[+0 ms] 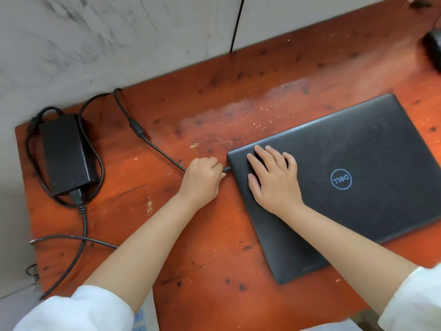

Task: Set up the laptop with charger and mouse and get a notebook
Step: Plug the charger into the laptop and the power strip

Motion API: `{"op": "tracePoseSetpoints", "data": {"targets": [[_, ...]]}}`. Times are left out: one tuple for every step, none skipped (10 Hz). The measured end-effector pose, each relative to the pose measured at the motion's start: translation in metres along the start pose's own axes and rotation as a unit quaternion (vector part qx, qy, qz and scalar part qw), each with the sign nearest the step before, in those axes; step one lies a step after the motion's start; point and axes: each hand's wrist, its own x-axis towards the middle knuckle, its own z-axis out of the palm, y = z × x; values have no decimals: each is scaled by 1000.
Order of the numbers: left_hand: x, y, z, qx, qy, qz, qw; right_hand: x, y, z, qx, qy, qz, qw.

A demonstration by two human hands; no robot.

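A closed black laptop (353,149) with a blue round logo lies on the right half of the reddish wooden table (214,91). My right hand (274,177) rests flat on its lid near the left edge, fingers spread. My left hand (202,175) is closed on the charger plug (227,168), whose tip meets the laptop's left side. The thin charger cable (162,151) runs from that hand back to the black charger brick (66,154) at the table's left end. No mouse or notebook can be clearly made out.
A thick power cord (81,235) loops around the brick and drops off the table's left front edge. A grey wall (95,39) borders the back, with a black wire (237,22) hanging down it. A dark object (433,48) sits at the far right corner.
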Motion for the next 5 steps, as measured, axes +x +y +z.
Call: {"op": "tracePoseSetpoints", "data": {"targets": [[4,-1,1,-8,-17,4,1000,-1,1,3,-13,6,-4,1000],[5,-1,-1,-10,-13,8,1000,-1,1,4,-18,4,-9,1000],[5,-2,2,-10,-4,8,1000,-1,2,4,-27,7,-9,1000],[6,-2,3,-1,4,6,1000,-2,3,4,-23,6,-11,1000],[4,-2,7,-1,7,0,1000,-3,3,4,-16,5,-8,1000]]}}
